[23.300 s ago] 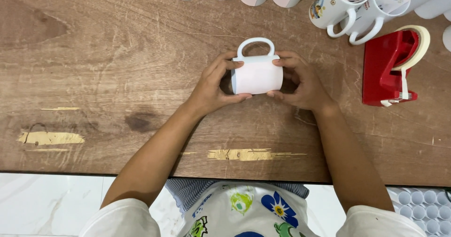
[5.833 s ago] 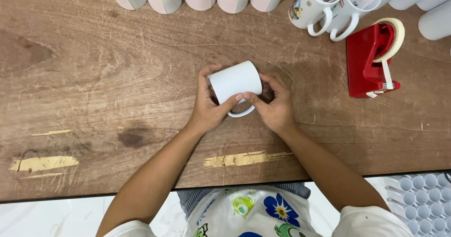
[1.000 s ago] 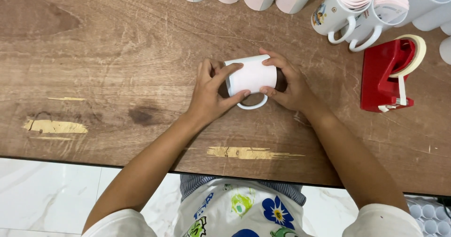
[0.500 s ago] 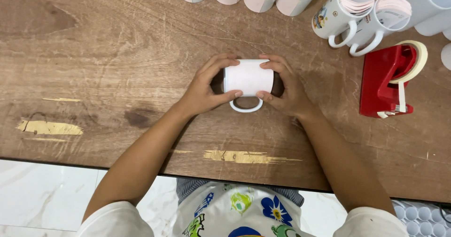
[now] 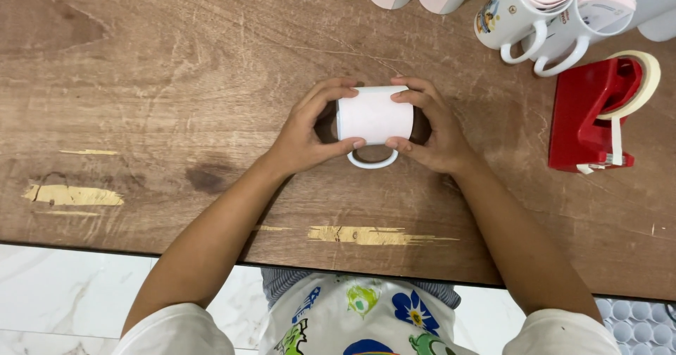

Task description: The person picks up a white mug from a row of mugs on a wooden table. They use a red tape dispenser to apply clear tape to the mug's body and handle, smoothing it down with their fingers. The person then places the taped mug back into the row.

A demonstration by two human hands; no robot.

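Both hands grasp a white mug on its side.
The left hand (image 5: 303,140) and right hand (image 5: 433,133) clasp the mug (image 5: 374,114) over the wooden table (image 5: 176,80), handle facing the person; right of the mug stands a red tape dispenser (image 5: 591,116).

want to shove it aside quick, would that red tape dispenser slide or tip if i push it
The tape dispenser has a broad, blocky base flat on the table, so it would probably slide rather than tip. It looks weighty for its size. The tape roll sits high at one end, so pushing low seems safer.
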